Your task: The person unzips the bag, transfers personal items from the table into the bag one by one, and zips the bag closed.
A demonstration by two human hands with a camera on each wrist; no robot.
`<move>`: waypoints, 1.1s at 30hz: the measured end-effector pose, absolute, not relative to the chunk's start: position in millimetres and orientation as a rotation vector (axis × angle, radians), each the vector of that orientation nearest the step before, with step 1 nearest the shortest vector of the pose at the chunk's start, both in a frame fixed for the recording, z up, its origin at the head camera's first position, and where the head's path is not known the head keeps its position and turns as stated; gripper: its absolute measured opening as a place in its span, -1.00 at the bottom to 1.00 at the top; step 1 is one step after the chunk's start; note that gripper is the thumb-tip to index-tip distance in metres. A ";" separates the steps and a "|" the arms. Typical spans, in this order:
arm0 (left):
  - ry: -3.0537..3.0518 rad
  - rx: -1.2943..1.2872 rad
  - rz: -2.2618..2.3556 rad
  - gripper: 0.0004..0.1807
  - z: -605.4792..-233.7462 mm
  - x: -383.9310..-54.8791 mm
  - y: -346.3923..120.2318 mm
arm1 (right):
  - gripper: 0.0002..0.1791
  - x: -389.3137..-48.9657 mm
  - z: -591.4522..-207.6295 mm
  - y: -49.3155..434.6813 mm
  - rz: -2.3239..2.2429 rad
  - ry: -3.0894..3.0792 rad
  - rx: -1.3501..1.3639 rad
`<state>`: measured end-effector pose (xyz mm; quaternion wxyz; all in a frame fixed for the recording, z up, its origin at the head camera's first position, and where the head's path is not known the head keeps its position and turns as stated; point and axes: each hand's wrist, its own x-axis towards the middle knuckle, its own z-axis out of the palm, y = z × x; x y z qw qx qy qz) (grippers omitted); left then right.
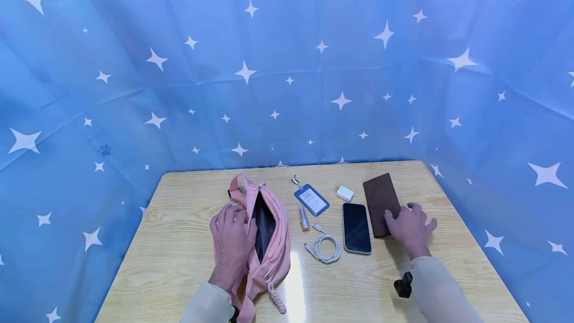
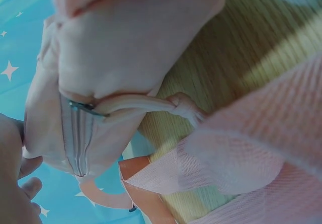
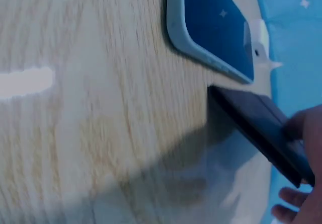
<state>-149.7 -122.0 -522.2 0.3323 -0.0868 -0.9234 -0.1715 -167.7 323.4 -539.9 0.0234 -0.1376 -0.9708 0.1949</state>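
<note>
A pink bag (image 1: 278, 228) lies with its zip undone, showing a dark lining (image 1: 263, 226). My left hand (image 1: 230, 238) holds the left rim of that opening, its thumb at the gap; in the left wrist view only part of the hand (image 2: 15, 176) shows beside the bag (image 2: 110, 53). At the right, my right hand (image 1: 410, 228) grips the near right edge of a flat brown wallet (image 1: 381, 201). The thumb lies on top, and in the right wrist view the wallet (image 3: 256, 128) is tilted, its edge raised off the table.
Left of the wallet lies a phone (image 1: 357, 228), with a white charger plug (image 1: 345, 193) behind it. Between phone and bag are a coiled white cable (image 1: 326, 249), a lipstick (image 1: 303, 217) and a blue card holder (image 1: 312, 199). A blue star-patterned curtain (image 1: 287, 64) borders the wooden table (image 1: 179, 223).
</note>
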 end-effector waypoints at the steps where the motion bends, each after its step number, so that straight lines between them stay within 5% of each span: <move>1: -2.408 -0.227 -0.447 -0.77 -522.4 -149.7 -122.0 | -0.36 -168.6 -539.1 321.1 0.603 -2.969 -0.405; 6: -2.393 -0.227 -0.443 -0.77 -523.6 -150.3 -122.3 | -0.51 -172.2 -535.1 311.5 0.551 -2.878 -0.333; 19: -2.442 -0.205 -0.465 -0.77 -521.3 -149.7 -122.1 | -0.52 -172.6 -516.8 303.8 0.543 -2.900 -0.274; 33: -2.401 -0.259 -0.489 -0.78 -523.0 -151.9 -117.1 | -0.52 -175.0 -467.7 228.8 1.114 -2.688 -0.280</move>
